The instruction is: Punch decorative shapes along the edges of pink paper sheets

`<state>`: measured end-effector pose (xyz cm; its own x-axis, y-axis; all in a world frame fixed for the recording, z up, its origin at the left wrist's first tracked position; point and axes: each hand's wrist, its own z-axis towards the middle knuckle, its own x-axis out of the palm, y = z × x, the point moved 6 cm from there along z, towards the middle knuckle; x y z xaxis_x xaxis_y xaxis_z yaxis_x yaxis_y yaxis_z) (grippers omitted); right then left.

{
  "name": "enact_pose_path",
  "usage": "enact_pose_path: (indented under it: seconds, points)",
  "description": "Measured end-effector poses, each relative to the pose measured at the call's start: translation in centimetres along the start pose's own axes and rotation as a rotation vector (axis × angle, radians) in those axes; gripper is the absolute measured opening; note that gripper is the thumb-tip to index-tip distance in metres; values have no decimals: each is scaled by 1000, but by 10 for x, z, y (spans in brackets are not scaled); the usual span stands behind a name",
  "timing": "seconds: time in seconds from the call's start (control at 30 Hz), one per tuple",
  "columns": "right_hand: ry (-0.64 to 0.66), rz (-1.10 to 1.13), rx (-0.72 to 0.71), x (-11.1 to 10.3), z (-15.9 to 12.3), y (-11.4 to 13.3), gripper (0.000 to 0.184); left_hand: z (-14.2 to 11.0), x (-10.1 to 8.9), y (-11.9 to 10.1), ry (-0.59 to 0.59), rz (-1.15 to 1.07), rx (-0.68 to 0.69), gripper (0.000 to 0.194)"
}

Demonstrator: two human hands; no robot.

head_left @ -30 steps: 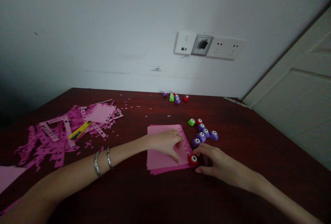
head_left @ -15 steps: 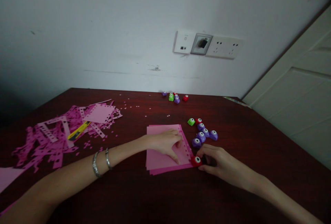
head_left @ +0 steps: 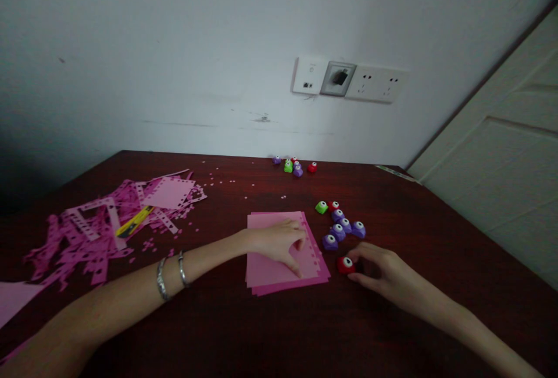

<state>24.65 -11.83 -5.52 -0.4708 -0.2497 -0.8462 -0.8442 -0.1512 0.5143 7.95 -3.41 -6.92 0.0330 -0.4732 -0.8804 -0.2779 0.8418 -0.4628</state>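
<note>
**Red punch (head_left: 346, 265) just beside the pink sheets (head_left: 261, 270)**

Pink paper lies under the left hand (head_left: 279, 241); its fingers are loosely bent, the thumb spread apart, and it rests on top without grasping. The right hand (head_left: 386, 264) is half closed, with thumb and fingers pinching the red punch, which stands apart from the near right corner of the stack.

To work well here, I would hold the sheets flat and bring the punch level and square to the right edge, where small holes seem to run in a row. The lower sheets stick out there, so I judge that one could catch by mistake.

Just beyond sit the purple punches (head_left: 337, 231), easy to knock. On the near side, the dark table (head_left: 279, 337) gives me wider room.
</note>
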Motion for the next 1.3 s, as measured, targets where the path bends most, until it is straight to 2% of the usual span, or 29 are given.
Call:
enact_pose_path:
  seconds: [0.13, 0.2, 0.27, 0.37, 0.43, 0.53, 0.67, 0.77, 0.93, 1.03, 1.17, 1.3]
  points:
    - [-118, -28, 20, -7, -5, 7, 22, -2, 0, -2, -19, -12, -4, 43]
    - [-159, -33, -8, -8, -6, 23, 15, -4, -2, -2, -29, -38, -14, 42]
    - [-150, -10, -56, -3, -6, 43, 12, -5, -6, -1, -51, -66, -40, 33]
    - [-143, 54, -141, 11, 1, 66, 21, -8, -19, 7, -157, -4, -155, 19]
    - [-176, 77, -209, 19, 9, 74, 28, -12, -30, 15, -211, 117, -269, 22]
    - [-224, 70, -239, 28, 23, 69, 37, -20, -39, 25, -189, 238, -401, 38]
    - [-253, 10, -217, 31, 41, 55, 45, -29, -43, 32, -103, 275, -483, 51]
    - [-291, -56, -196, 30, 49, 48, 47, -32, -43, 34, -63, 297, -508, 59]
    - [-421, -190, -115, 28, 60, 32, 51, -33, -43, 35, -59, 291, -536, 66]
    - [-451, -249, -101, 27, 65, 25, 51, -33, -42, 40, -52, 306, -569, 68]
    - [-456, -243, -149, 23, 59, 32, 48, -30, -40, 45, -54, 294, -557, 69]
    - [-343, -178, -235, 26, 43, 55, 38, -30, -41, 46, -43, 270, -576, 71]
